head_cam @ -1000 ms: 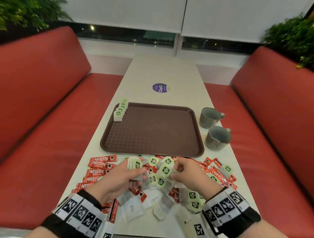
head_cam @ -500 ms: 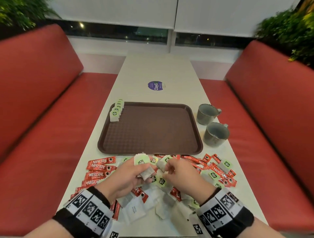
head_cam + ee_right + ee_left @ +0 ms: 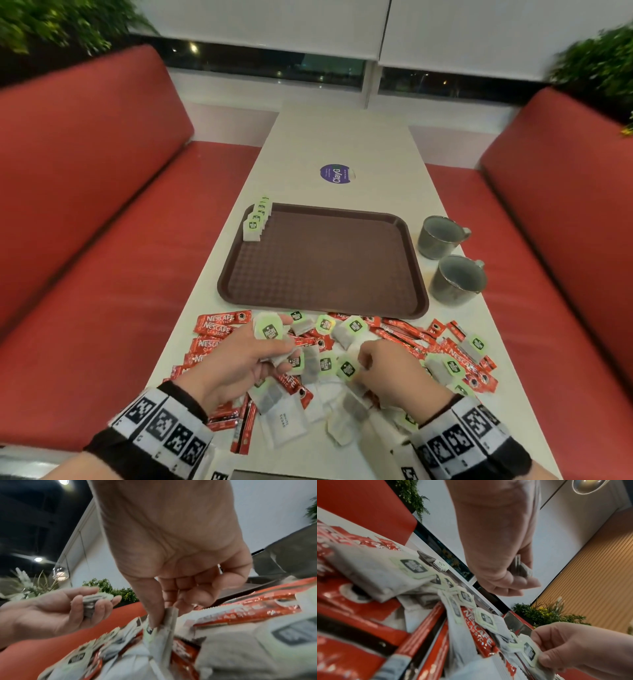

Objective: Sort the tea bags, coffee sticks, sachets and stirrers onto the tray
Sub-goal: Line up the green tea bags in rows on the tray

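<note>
A brown tray (image 3: 407,226) lies mid-table with a row of green-tagged tea bags (image 3: 257,219) standing at its far left corner. In front of it sprawls a pile of tea bags (image 3: 352,330), red Nescafe coffee sticks (image 3: 219,323) and white sugar sachets (image 3: 282,419). My left hand (image 3: 263,349) holds a small stack of tea bags (image 3: 520,566), seen edge-on as the stack (image 3: 91,601) in the right wrist view. My right hand (image 3: 368,359) is down in the pile and pinches one tea bag (image 3: 169,616) between thumb and fingers. No stirrers are visible.
Two grey mugs (image 3: 442,236) (image 3: 457,279) stand right of the tray. A purple round sticker (image 3: 335,174) marks the far table. Red bench seats (image 3: 102,257) flank the narrow table on both sides; plants sit behind them.
My right hand has dropped from beside the left hand into the pile and pinched another tea bag. The left hand keeps its stack, raised slightly.
</note>
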`<state>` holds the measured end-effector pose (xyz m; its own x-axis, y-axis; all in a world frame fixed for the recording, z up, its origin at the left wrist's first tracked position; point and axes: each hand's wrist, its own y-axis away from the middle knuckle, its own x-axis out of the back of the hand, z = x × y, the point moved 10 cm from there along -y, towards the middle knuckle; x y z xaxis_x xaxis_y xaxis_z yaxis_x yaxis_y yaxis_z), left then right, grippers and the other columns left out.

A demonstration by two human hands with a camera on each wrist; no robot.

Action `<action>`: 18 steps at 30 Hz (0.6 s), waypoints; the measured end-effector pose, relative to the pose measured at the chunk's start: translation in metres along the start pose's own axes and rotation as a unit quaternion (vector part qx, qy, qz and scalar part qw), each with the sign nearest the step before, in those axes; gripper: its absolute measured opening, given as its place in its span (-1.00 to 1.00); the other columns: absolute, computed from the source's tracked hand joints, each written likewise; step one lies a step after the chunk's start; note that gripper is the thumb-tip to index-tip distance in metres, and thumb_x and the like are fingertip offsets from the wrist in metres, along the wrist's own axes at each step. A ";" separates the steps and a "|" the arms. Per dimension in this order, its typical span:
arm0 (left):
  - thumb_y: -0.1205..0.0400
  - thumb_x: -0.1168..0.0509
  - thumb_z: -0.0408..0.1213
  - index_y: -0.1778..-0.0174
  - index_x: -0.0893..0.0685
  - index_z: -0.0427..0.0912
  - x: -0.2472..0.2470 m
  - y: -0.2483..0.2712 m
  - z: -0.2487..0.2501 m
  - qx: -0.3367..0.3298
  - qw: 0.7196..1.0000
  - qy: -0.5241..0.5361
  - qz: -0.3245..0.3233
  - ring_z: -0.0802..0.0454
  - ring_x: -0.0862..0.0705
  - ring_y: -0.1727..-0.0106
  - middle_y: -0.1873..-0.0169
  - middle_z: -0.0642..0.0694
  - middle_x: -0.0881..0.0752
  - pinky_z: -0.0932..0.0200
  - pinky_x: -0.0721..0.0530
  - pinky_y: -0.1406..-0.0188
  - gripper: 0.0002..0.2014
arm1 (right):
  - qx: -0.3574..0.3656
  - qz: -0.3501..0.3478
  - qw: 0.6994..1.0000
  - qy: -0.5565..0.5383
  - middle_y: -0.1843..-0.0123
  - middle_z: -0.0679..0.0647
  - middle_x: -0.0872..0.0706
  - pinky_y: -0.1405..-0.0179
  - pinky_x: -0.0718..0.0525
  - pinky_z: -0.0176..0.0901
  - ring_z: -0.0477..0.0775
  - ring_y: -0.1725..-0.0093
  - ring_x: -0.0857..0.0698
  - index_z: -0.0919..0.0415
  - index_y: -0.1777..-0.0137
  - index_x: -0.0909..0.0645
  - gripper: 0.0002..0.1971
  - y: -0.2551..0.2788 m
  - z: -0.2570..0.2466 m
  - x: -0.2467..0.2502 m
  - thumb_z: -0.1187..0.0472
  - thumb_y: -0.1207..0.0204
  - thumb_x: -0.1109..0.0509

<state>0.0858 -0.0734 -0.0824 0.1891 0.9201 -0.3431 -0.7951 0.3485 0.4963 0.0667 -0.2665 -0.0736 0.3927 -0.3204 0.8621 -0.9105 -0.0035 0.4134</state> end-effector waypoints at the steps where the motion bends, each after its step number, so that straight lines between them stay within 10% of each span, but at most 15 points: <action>1: -0.47 -0.38 -0.63 -0.23 -0.58 -0.28 0.002 0.000 0.001 0.000 1.000 0.000 0.003 -0.06 -0.79 0.20 0.24 -0.22 -0.77 0.19 -0.75 0.39 -0.58 | -0.004 0.002 1.000 -0.013 0.23 -0.07 -0.57 0.25 -0.49 -0.14 0.04 0.16 -0.57 0.02 0.33 -0.41 -0.82 0.001 0.003 0.003 0.19 -0.42 -0.35; 18: -0.58 -0.31 -0.58 -0.26 -0.56 -0.30 0.049 -0.004 0.050 -0.008 1.000 0.002 -0.007 -0.04 -0.69 0.24 0.14 -0.28 -0.61 0.16 -0.70 0.23 -0.66 | 0.103 0.041 0.918 -0.381 0.50 -0.08 -0.57 0.42 -0.44 -0.30 -0.19 0.55 -0.44 0.07 0.43 -0.55 -0.72 -0.079 -0.127 0.075 0.31 -0.43 -0.54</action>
<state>0.1275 -0.0213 -0.0612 0.1979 0.9142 -0.3538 -0.8020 0.3585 0.4779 0.1844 -0.1695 -0.0040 0.1880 -0.8969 0.4002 -0.9691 -0.1030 0.2242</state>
